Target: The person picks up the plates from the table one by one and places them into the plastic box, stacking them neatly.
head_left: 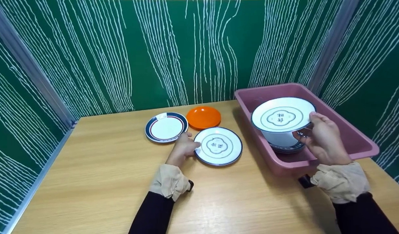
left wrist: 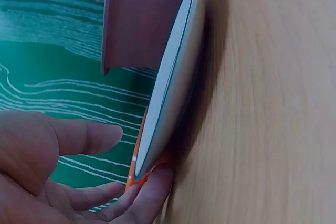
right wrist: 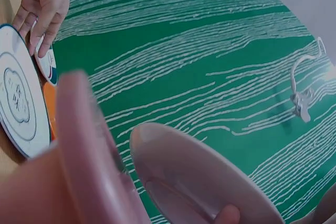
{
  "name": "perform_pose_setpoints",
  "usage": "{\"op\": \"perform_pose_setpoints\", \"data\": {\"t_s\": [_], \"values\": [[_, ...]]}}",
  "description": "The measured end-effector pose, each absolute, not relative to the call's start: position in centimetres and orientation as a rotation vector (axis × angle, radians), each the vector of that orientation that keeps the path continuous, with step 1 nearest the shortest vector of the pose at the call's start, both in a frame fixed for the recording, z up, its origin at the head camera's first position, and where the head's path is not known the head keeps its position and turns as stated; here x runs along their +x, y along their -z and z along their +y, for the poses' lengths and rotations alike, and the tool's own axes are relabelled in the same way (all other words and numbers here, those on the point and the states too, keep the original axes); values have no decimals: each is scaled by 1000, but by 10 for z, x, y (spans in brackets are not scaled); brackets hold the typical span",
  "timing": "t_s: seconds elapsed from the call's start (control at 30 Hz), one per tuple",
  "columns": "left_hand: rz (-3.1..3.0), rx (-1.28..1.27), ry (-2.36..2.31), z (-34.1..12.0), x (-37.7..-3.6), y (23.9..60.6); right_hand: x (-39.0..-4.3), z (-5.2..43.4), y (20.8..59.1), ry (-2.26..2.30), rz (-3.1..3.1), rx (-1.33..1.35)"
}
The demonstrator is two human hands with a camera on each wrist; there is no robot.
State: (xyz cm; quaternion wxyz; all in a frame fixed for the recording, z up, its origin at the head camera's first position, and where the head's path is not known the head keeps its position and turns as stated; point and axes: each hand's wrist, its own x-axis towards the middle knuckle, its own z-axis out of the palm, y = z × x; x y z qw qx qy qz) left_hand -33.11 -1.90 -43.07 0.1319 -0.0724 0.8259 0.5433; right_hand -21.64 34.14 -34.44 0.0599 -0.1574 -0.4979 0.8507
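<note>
The right hand [head_left: 323,138] grips a white plate [head_left: 281,114] by its rim above the pink tub [head_left: 358,143] at right. The left hand [head_left: 184,148], fingers relaxed, touches another patterned plate [head_left: 219,146] on the bench [head_left: 98,175].

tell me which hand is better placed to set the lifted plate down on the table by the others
Right, probably. The right hand already grips the lifted plate by its rim above the pink tub. The left hand rests on the table plate, touching its edge.
</note>
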Motion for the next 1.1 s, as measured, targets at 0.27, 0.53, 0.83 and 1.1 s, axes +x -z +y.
{"op": "perform_pose_setpoints", "data": {"t_s": [0.27,0.53,0.83,1.1], "values": [[2467,-100,-1519,-20,-337,438,-223,353,349,-2637,-1397,-597],[2500,-75,-1505,-19,-334,437,-227,363,355,-2670,-1390,-635],[2471,-114,-1484,-21,-335,432,-232,368,361,-2716,-1471,-702],[2449,-175,-1468,-19,-336,424,-234,371,364,-2810,-1464,-708]]}}
